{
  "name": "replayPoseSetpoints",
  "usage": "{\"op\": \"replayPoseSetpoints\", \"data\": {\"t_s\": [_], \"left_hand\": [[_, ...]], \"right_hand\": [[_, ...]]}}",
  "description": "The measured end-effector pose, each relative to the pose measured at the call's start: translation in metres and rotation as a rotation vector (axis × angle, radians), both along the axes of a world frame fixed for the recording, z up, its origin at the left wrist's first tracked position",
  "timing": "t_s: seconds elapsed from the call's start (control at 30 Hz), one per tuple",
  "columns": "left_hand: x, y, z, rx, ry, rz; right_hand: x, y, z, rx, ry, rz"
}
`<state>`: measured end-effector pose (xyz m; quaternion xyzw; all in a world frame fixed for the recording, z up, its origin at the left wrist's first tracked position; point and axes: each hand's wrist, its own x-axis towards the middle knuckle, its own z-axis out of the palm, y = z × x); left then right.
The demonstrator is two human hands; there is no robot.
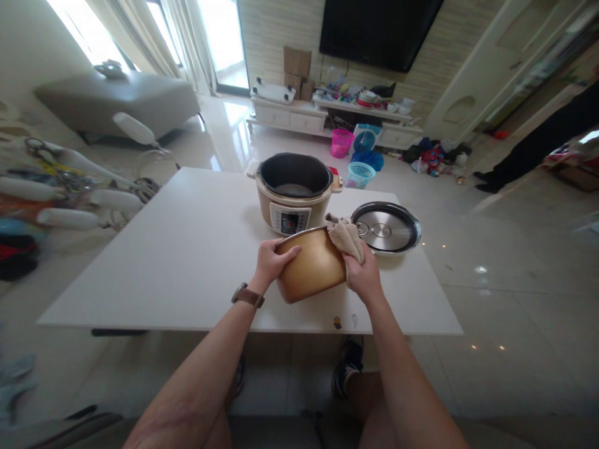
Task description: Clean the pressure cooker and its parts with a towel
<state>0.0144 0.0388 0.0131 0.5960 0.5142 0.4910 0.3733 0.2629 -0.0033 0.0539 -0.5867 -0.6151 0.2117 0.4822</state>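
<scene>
Over the table, the left hand clasps a tilted pot, fingers half curled; the right hand, fingers closed, holds a cloth at its rim.

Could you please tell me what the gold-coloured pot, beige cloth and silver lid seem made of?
The gold-coloured round pot looks like satin-finished metal, judging by its soft sheen and thin bright rim. The crumpled beige cloth seems matte fabric, from its soft folds. The round silver lid seems brushed metal, given its streaky shine; its black edging could be rubber or plastic.
</scene>
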Motion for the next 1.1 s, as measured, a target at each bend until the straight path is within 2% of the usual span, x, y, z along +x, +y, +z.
{"op": "replayPoseSetpoints", "data": {"t_s": [0.13,0.23,0.33,0.43,0.63,0.83,1.0,1.1], "left_hand": [[-0.006,0.0,-0.011,0.004,-0.049,0.02],[-0.01,0.0,-0.019,0.021,-0.069,0.057],[-0.013,0.0,-0.022,0.023,-0.057,0.065],[-0.016,0.002,-0.018,0.038,-0.019,0.03],[-0.015,0.003,0.005,0.064,0.0,-0.001],[-0.007,0.002,0.015,0.016,0.066,-0.022],[-0.001,0.0,0.016,0.021,0.057,-0.03],[0.001,0.001,0.013,0.042,0.04,-0.041]], "right_hand": [[0.013,0.012,-0.022,-0.169,0.27,-0.142],[0.022,0.021,-0.036,-0.263,0.35,-0.182],[0.026,0.025,-0.041,-0.301,0.392,-0.189],[0.025,0.025,-0.039,-0.299,0.414,-0.205],[0.022,0.02,-0.031,-0.307,0.428,-0.17],[0.015,0.014,-0.017,-0.201,0.222,-0.129],[-0.01,-0.005,0.019,0.033,-0.175,0.061],[-0.032,-0.022,0.04,0.098,-0.454,0.192]]}}
